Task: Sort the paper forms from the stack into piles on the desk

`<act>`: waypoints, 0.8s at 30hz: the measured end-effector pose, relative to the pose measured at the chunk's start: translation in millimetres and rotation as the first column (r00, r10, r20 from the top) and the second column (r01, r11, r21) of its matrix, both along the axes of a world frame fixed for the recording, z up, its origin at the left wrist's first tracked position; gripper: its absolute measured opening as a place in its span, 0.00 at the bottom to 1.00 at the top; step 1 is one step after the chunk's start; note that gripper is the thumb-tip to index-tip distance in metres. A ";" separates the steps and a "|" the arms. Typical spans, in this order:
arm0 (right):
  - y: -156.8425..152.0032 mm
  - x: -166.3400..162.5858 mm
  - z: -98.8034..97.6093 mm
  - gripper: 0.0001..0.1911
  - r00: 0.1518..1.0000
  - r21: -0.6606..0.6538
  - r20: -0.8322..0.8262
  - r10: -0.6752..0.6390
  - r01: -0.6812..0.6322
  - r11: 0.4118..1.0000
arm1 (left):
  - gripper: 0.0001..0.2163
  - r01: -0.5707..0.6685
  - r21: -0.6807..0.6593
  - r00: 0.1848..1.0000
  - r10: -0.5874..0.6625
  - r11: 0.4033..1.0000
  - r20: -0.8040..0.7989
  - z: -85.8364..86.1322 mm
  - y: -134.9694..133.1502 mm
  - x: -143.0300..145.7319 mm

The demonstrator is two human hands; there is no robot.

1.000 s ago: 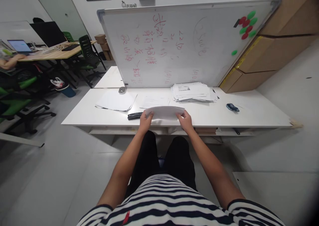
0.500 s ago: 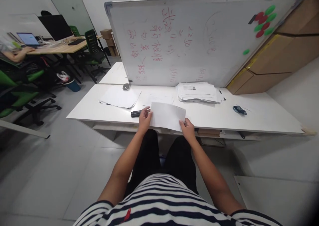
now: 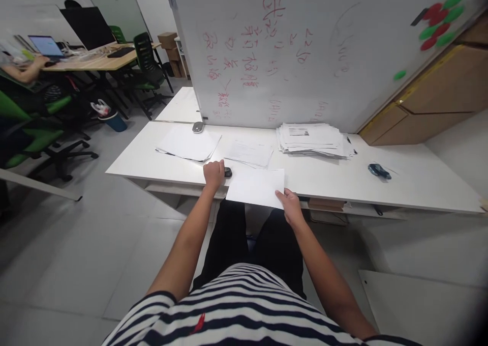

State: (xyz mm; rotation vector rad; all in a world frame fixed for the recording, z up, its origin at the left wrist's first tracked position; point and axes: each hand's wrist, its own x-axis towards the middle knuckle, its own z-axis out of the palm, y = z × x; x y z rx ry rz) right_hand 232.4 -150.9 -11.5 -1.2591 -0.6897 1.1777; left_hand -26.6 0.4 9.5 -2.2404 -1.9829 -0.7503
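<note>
My right hand (image 3: 290, 206) pinches the right edge of a white paper sheet (image 3: 256, 185), which extends over the desk's front edge. My left hand (image 3: 214, 174) is closed around a black stapler (image 3: 227, 172); only its end shows past my fingers, close to the sheet's left corner. Just behind the sheet, printed papers (image 3: 248, 152) lie flat on the white desk. Farther left there is a spread pile of white sheets (image 3: 188, 145).
A thick paper stack (image 3: 312, 141) stands before the whiteboard (image 3: 229, 10). On the right lies a dark blue object (image 3: 379, 171), near cardboard boxes (image 3: 438, 94). A grey computer mouse (image 3: 197, 127) sits at the back left. Another person's arm (image 3: 28, 72) rests at a far desk.
My left hand has let go of the sheet, moved left and closed on the stapler. The sheet, still in my right hand, has dropped lower and lies flatter.
</note>
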 end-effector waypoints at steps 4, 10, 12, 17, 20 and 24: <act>6.1 -11.3 1.2 0.23 0.999 0.008 0.008 0.031 -0.031 0.999 | 0.27 0.016 -0.033 0.999 -0.014 0.999 0.037 3.0 1.8 -4.0; 12.7 -27.6 -7.2 0.22 0.994 0.014 0.029 0.102 -0.102 0.995 | 0.27 0.036 -0.078 0.997 -0.031 0.996 0.067 8.8 -0.8 -4.4; 13.3 -32.2 -10.1 0.22 0.994 0.014 0.003 0.107 -0.107 0.994 | 0.26 0.040 -0.091 0.995 -0.031 0.995 0.097 10.1 -1.9 -2.4; 11.0 -39.1 -13.7 0.22 0.996 -0.013 -0.015 0.093 -0.093 0.996 | 0.17 0.013 -0.048 0.994 -0.008 0.999 0.106 7.5 -2.5 5.1; 8.7 -41.4 -14.4 0.23 0.994 -0.024 -0.011 0.105 -0.105 0.994 | 0.15 0.043 -0.043 0.999 -0.042 0.998 0.028 3.0 -3.1 8.4; 5.8 -44.7 -15.8 0.24 0.996 -0.039 0.010 0.093 -0.093 0.995 | 0.15 0.055 -0.068 0.998 -0.055 0.996 0.004 2.9 -2.5 9.2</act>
